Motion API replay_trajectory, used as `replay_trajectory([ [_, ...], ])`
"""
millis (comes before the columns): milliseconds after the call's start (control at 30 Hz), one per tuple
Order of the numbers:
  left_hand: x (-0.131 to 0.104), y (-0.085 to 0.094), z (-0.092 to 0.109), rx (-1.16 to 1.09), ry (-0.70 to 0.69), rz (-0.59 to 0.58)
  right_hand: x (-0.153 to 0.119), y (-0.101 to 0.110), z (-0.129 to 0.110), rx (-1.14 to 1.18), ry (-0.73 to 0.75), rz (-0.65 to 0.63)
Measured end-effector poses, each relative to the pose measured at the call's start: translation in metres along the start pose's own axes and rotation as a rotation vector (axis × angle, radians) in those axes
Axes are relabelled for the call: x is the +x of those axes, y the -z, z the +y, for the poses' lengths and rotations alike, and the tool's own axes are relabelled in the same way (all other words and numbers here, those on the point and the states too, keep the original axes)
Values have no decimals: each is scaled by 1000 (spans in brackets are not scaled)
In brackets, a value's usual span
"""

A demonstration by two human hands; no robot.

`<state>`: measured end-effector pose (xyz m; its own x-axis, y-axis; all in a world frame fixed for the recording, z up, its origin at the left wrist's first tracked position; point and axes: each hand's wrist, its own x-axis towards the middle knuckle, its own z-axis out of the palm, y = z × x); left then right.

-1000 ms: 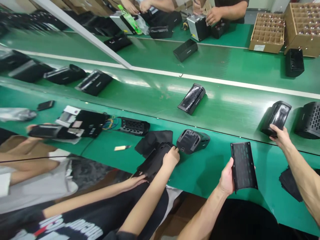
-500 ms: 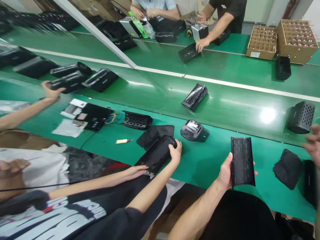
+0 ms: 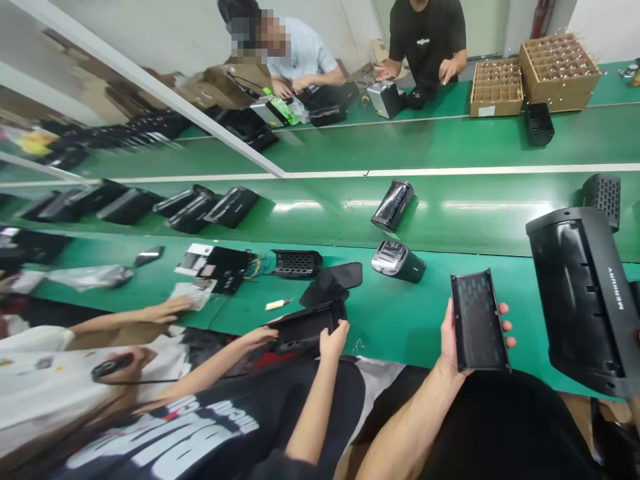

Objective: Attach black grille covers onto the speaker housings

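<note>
My left hand grips a thin, curved black plastic panel, thumb along its left edge and fingertips at its right edge. A large black plastic housing with a glossy face and white lettering is held up at the right. Only a sliver of my right hand shows at the frame edge below this housing; its fingers are hidden behind it. On the green bench ahead of my left hand lies a rounded black housing with a shiny end.
A co-worker to the left holds an open black shell. Black sheets, a knife and a perforated shell lie nearby. Several housings sit on the green belt. Divided cardboard boxes stand across it.
My right hand was open at the right edge; now a large black housing is raised there. The panel in my left hand has tilted. Across the belt, a co-worker's hand has drawn back with a shell.
</note>
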<state>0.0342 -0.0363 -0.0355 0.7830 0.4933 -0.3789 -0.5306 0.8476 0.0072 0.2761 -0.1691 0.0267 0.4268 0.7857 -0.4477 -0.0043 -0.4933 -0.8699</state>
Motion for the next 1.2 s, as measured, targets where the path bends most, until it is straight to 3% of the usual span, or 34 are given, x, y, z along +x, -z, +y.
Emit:
replay_trajectory([
  [100,7,-3,-5,28,-56,-12,-16,-4,-20,185,-92,-61],
  [233,25,-14,-16,56,-160,-15,-21,-24,-57,-115,133,-85],
  [400,39,-39,-29,86,-189,-156,-23,-53,-84,-405,189,-12],
  [533,43,-46,-37,87,-203,-254,-22,-64,-91,-559,172,69],
  [800,57,-49,-47,25,-230,-380,-13,-63,-98,-761,192,130],
  [1200,80,-45,-51,108,-176,-379,-1,-62,-95,-931,215,166],
])
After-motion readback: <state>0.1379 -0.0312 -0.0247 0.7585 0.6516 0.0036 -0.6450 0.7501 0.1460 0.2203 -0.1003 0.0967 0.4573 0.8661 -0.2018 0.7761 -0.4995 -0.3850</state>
